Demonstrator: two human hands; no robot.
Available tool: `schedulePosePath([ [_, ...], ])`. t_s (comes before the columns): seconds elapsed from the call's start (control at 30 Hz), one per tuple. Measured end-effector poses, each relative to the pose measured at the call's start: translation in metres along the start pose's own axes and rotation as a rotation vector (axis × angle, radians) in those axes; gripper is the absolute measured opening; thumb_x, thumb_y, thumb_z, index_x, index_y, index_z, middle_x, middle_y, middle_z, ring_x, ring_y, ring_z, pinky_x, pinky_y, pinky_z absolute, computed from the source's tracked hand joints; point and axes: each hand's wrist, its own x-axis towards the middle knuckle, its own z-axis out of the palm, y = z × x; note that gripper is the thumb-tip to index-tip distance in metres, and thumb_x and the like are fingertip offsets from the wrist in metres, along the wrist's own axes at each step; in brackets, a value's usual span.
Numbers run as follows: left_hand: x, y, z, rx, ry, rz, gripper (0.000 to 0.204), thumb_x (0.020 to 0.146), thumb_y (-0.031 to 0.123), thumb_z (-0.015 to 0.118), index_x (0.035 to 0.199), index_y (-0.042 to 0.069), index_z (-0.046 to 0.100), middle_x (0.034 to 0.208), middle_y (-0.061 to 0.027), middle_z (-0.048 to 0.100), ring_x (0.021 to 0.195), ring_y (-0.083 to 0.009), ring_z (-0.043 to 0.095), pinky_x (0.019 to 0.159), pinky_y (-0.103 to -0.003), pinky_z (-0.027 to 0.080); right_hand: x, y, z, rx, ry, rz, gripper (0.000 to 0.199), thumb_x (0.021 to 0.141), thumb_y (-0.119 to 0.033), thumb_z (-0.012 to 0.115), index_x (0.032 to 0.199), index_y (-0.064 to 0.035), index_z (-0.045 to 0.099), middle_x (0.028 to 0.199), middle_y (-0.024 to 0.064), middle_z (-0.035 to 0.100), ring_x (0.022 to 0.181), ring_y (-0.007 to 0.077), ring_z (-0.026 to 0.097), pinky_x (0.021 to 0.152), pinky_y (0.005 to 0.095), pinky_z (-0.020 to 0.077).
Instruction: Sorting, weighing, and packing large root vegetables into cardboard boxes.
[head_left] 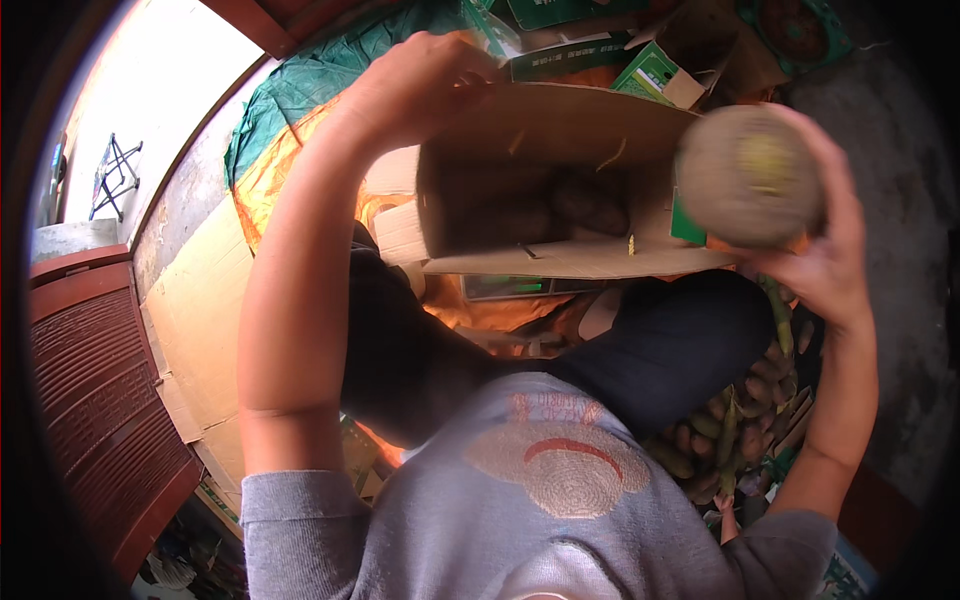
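My right hand (pixel 835 235) is wrapped round a large round brown tuber (pixel 745 185) with a pale yellow-green patch, blurred by motion. It is held at the right end of an open cardboard box (pixel 600 262). Inside the box lies another dark, rounded tuber (pixel 590 205), partly in shadow. My left hand (pixel 425 85) is at the far left corner of the box, its fingers curled in at the rim. Those fingertips are partly hidden. Below the near side of the box a flat device with a lit green display (pixel 505 287) shows in part.
At right, beside my bent knee, is a heap of small tubers (pixel 735 430). Green cartons (pixel 570 55) stand beyond the box. Orange sheeting (pixel 265 195) and green sheeting (pixel 275 115) spread at the far left, near flattened cardboard (pixel 200 330). A reddish-brown door panel (pixel 105 400) stands left.
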Motion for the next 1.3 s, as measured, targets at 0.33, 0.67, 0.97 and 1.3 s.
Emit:
schedulePosePath([
  [0.33,-0.008,-0.012,0.012,0.146,0.093,-0.013,0.014,0.092,0.016,0.064,0.1,0.011,0.073,0.088,-0.0154,0.072,0.088,-0.0382,0.068,0.08,-0.048,0.056,0.097,0.043,0.247,-0.193,-0.847,-0.049,0.078,0.073,-0.016,0.083,0.14,-0.0058,0.044,0.11,0.0205,0.066,0.108,0.0409,0.065,0.091,0.0495,0.0534],
  [0.67,-0.007,-0.021,0.011,0.16,0.123,0.096,0.013,0.087,0.009,0.065,0.097,0.007,0.073,0.085,-0.0178,0.07,0.084,-0.0394,0.067,0.077,-0.049,0.054,0.104,0.015,0.21,-0.064,-0.814,0.006,0.056,0.087,-0.017,0.076,0.136,-0.007,0.053,0.104,0.0192,0.071,0.105,0.0392,0.068,0.091,0.0494,0.0536],
  [0.97,-0.009,-0.01,0.013,0.12,0.071,0.061,0.02,0.095,0.015,0.067,0.111,0.005,0.073,0.084,-0.0166,0.071,0.077,-0.0334,0.07,0.073,-0.04,0.053,-0.084,0.066,-0.024,0.09,0.508,0.44,0.04,0.101,-0.007,0.061,0.139,0.0029,0.054,0.127,0.0174,0.067,0.118,0.0218,0.065,0.104,0.0332,0.0505],
  [1.3,-0.038,-0.114,0.001,-0.24,0.201,-0.135,0.047,0.108,0.03,0.052,0.15,0.008,0.049,0.151,-0.0095,0.051,0.14,-0.0218,0.048,0.117,-0.037,0.039,-0.542,0.162,0.124,0.088,0.431,1.157,0.037,0.096,0.0,0.06,0.133,-0.0026,0.058,0.114,0.0147,0.071,0.108,0.0198,0.067,0.093,0.0324,0.0518],
])
